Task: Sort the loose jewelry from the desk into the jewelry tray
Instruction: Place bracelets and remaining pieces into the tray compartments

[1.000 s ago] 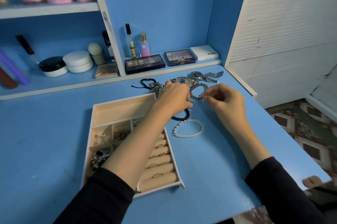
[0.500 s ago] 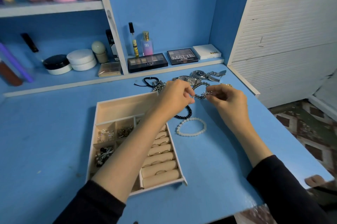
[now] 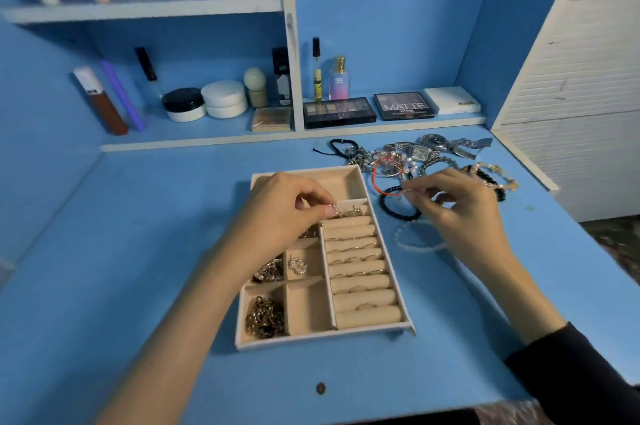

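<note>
Task looks approx. mid-way. The beige velvet-lined jewelry tray already has rings seated along its padded ring rolls. Its small compts. hold a heap of dark gold chain, silver earrings & mixed gold bits. One small compt. & the long compt. at the tray's far end look bare.

The left hand hovers over the tray's far half, thumb & forefinger pinched on a small gold piece, other fingers curled. It is prob. about to drop the piece in the compt. just beyond the rolls. The right hand is beyond the tray's right rim, fingertips pinched on a thin pale piece; too small to tell what. A red cord loop ends right at those fingertips.

Plenty is left. A tangled pile lies past the tray's far-right corner w/ two silver watches, a black cord bracelet & pearl-and-gold bead bracelets. A black bead bracelet & a white bead bracelet lie just right of the tray.

The worktop is blue-painted & matte, w/ a brown spot nearer than the tray. Behind the tray, a low blue shelf carries eyeshadow palettes, a perfume bottle & cream jars. A white slatted panel stands to the tray's far right.
</note>
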{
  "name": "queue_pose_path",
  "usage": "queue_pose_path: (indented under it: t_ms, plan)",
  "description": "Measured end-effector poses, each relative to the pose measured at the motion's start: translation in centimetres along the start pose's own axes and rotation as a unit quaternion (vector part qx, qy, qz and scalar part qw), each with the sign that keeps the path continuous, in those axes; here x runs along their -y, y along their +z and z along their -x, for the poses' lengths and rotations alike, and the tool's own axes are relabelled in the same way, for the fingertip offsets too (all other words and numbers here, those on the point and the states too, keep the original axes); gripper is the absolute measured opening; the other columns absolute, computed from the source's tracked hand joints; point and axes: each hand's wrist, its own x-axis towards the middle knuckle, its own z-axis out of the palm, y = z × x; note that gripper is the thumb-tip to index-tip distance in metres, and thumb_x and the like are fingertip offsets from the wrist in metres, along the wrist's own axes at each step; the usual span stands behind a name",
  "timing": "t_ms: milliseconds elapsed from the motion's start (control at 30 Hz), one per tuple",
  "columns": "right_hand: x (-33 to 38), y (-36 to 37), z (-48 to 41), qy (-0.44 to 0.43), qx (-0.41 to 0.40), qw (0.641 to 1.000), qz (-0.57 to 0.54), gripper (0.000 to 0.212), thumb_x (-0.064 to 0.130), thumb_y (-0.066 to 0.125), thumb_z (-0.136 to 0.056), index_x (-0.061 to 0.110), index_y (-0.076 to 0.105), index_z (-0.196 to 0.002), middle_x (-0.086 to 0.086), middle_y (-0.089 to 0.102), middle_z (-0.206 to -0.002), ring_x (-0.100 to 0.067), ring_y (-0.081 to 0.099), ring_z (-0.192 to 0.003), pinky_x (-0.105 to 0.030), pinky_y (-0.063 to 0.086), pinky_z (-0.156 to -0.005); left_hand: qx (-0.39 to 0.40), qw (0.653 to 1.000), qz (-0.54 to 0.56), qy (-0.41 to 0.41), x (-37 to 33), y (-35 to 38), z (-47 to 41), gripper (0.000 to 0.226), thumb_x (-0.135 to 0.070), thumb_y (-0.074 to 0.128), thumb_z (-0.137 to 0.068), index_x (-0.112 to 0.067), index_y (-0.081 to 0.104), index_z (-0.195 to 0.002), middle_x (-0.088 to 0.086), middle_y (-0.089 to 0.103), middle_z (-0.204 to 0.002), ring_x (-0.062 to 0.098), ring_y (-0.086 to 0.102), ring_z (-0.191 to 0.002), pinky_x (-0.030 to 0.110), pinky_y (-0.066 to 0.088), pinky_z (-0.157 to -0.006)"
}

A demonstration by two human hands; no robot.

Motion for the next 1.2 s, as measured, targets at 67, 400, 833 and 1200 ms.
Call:
queue_pose_path:
  t_ms: [67,400,833,1200]
  plan:
    - [1.3,1.0,0.5,-0.001,0.024,0.999,-0.023,0.015,0.004,0.069,-0.078,0.018,0.072,-0.083,-0.008,0.067,-0.078,-0.01,0.058,-0.068,-0.027,0.047,-0.065,0.011,1.0,0.007,-0.004,0.7,-0.5,1.0,0.008,-0.023,0.072,-0.076,-0.03,0.072,-0.08,-0.018,0.061,-0.066,-0.002,0.052,-0.062,0.004,0.038,-0.056]
    - [5.4,3.1,2.2,-0.015,0.101,0.993,-0.062,0.008,0.009,0.073,-0.076,0.017,0.07,-0.076,0.003,0.067,-0.067,-0.013,0.058,-0.065,-0.025,0.048,-0.063,0.073,0.996,-0.04,-0.011,1.7,-0.4,3.2,0.011,-0.023,0.065,-0.084,-0.026,0.073,-0.09,-0.024,0.043,-0.05,-0.01,0.049,-0.051,0.005,0.033,-0.047]
    - [6.8,4.4,2.4,-0.08,0.177,0.98,0.042,0.009,0.016,0.076,-0.073,0.023,0.071,-0.072,0.008,0.055,-0.066,-0.006,0.049,-0.065,-0.009,0.035,-0.059,0.068,0.996,-0.058,0.015,2.6,-0.9,3.5,0.016,-0.03,0.061,-0.086,-0.03,0.072,-0.097,-0.028,0.05,-0.046,-0.01,0.047,-0.054,0.009,0.029,-0.048]
    - [7.7,6.2,2.5,-0.144,0.294,0.929,0.171,0.009,0.018,0.066,-0.079,0.019,0.073,-0.084,0.008,0.04,-0.073,-0.011,0.04,-0.083,-0.026,0.036,-0.076,-0.108,0.993,0.056,0.004,3.1,-1.1,3.8,0.01,-0.025,0.063,-0.084,-0.027,0.073,-0.083,-0.025,0.058,-0.064,-0.008,0.053,-0.064,0.003,0.038,-0.06]
